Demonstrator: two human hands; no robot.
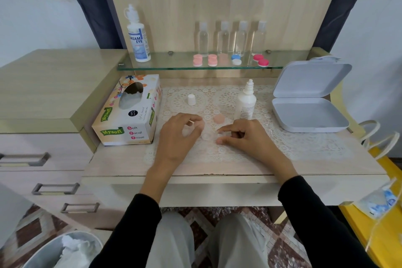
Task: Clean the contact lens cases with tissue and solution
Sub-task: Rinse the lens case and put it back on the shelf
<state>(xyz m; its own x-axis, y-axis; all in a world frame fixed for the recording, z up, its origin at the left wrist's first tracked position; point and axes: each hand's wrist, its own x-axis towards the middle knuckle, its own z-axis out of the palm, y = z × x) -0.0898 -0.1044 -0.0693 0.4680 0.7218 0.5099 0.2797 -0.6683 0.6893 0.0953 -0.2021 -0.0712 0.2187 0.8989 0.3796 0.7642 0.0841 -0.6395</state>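
Observation:
A clear contact lens case (207, 136) lies on the lace mat between my hands. My right hand (243, 137) pinches its right end with thumb and index finger. My left hand (179, 135) hovers over its left end, fingers curled, with a pale pink cap (201, 124) at the fingertips. A second pink cap (218, 119) lies loose on the mat just behind the case. The small white solution bottle (245, 102) stands uncapped behind my right hand, and its white cap (191, 99) stands apart to the left. The tissue box (128, 113) sits at the left.
An open grey box (309, 113) sits at the right. The glass shelf (174, 65) holds a large solution bottle (138, 37), several clear bottles (224, 38) and several coloured lens cases (212, 60). A bin (43, 252) with used tissue is on the floor at the lower left.

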